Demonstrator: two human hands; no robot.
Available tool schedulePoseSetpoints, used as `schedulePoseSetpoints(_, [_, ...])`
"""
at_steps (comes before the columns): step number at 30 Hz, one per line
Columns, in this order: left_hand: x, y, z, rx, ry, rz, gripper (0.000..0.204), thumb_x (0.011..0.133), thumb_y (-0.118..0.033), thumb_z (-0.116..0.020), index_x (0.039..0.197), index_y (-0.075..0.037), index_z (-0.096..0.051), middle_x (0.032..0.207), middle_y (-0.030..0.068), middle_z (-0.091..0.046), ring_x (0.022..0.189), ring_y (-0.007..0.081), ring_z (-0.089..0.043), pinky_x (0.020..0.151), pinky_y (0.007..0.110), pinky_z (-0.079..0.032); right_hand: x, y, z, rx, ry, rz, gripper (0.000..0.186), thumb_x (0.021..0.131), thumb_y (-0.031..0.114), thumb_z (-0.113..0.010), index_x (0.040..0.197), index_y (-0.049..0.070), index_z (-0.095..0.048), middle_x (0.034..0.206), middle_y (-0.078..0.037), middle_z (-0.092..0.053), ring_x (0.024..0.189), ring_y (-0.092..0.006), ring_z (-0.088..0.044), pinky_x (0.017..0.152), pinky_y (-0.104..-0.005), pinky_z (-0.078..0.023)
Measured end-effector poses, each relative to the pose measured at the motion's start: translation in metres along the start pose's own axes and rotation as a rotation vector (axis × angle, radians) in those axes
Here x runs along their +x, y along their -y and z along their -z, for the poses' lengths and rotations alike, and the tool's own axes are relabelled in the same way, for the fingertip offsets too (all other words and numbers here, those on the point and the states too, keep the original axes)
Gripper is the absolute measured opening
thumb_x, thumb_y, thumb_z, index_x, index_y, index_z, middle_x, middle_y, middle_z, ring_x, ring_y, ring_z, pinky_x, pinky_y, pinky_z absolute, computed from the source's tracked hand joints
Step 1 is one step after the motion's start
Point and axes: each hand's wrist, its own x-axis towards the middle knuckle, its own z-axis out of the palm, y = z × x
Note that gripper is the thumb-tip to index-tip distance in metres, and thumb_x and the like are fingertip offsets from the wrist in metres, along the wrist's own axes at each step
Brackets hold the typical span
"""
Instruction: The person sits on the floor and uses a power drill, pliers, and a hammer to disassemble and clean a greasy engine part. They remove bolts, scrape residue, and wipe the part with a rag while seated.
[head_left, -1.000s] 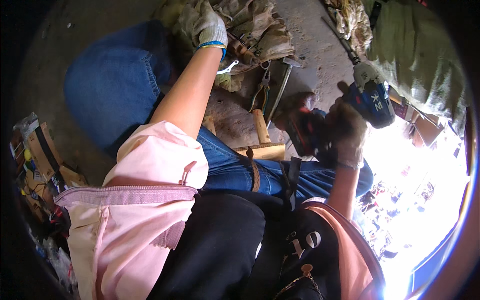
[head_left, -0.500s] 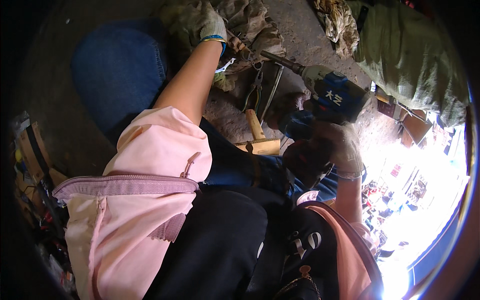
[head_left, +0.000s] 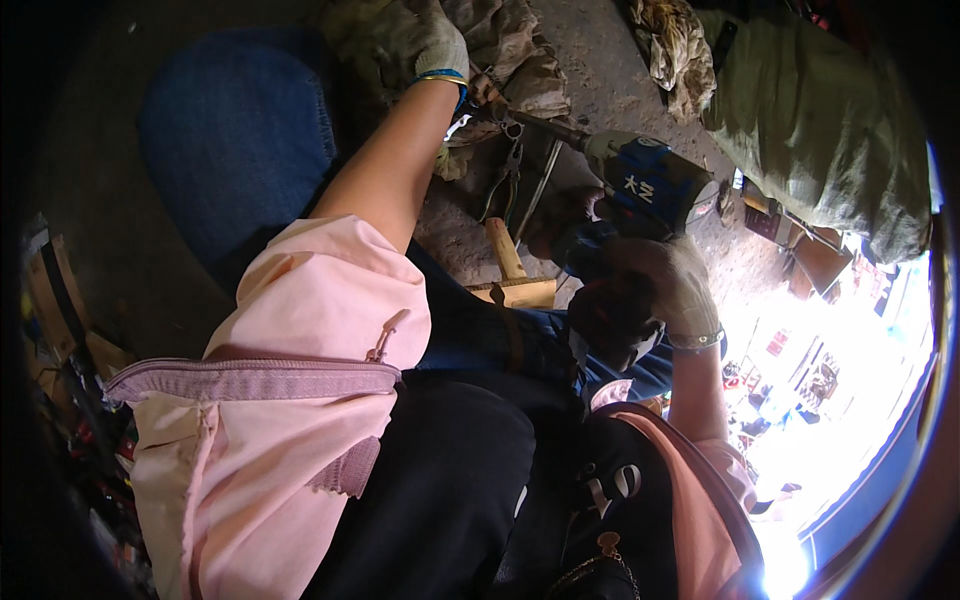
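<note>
Drill (head_left: pixel 655 172): blue body, grey nose, right of centre, above the lap; long shaft (head_left: pixel 550 127) points toward the left hand (head_left: pixel 437 48).
Change: a second ago the shaft aimed up and away; it has swung round, its end now near the left hand and the brown cloth (head_left: pixel 535 85).
Reading: judged that both hands now attend to one spot.
Shaft end: set among dark clutter; contact cannot be told.
Right grip: gloved right hand (head_left: pixel 682 290) wrapped round the drill's handle, partly in shadow.
Left grip: gloved, beside the cloth; fingers hidden, cannot tell whether they grasp anything.
Textures: gloves pale knit; cloth crumpled, stained; shaft straight, dark.
Floor: pliers (head_left: pixel 503 188), handles splayed; thin metal rod (head_left: pixel 539 190); wooden piece (head_left: pixel 520 292), squared bar with rounded peg.
Far right: green sheet (head_left: pixel 815 125), loose folds.
</note>
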Motion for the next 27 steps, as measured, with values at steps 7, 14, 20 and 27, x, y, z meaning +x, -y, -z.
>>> schedulePoseSetpoints(7, [-0.014,-0.023,0.03,-0.256,0.097,0.173,0.038,0.095,-0.032,-0.062,0.124,-0.007,-0.065,0.129,0.0135,-0.065,0.116,0.027,-0.062,0.094,0.04,-0.051,0.013,0.005,0.004,0.162,0.103,-0.176,0.019,0.079,0.009,-0.074,0.097,0.009,-0.077,0.111,-0.015,-0.069,0.1,-0.0318,-0.067,0.086,-0.0372,-0.054])
schedulePoseSetpoints(14, [-0.01,-0.021,0.036,-0.166,0.008,-0.034,0.065,0.098,-0.05,-0.049,0.142,-0.003,-0.052,0.148,0.0252,-0.048,0.141,0.0396,-0.039,0.119,0.046,-0.027,0.032,0.015,0.019,0.096,0.175,-0.285,0.049,0.081,0.027,-0.079,0.122,0.004,-0.066,0.115,-0.016,-0.068,0.102,-0.0314,-0.067,0.09,-0.0391,-0.053])
schedulePoseSetpoints(20, [0.004,0.0,0.002,0.041,-0.078,-0.048,0.046,0.096,-0.037,-0.055,0.127,-0.003,-0.063,0.133,0.0205,-0.061,0.127,0.0361,-0.053,0.108,0.045,-0.04,0.051,0.023,0.037,-0.11,0.283,-0.33,0.057,0.085,0.033,-0.077,0.131,0.004,-0.059,0.118,-0.017,-0.067,0.107,-0.0331,-0.066,0.093,-0.0408,-0.053])
schedulePoseSetpoints(27, [-0.003,-0.003,0.001,-0.497,0.037,0.115,0.032,0.095,-0.026,-0.062,0.121,-0.007,-0.064,0.125,0.0131,-0.066,0.113,0.0227,-0.063,0.091,0.04,-0.053,0.045,0.012,0.031,-0.028,0.206,-0.204,0.064,0.086,0.036,-0.076,0.136,0.004,-0.054,0.128,-0.016,-0.063,0.115,-0.0325,-0.063,0.098,-0.039,-0.051])
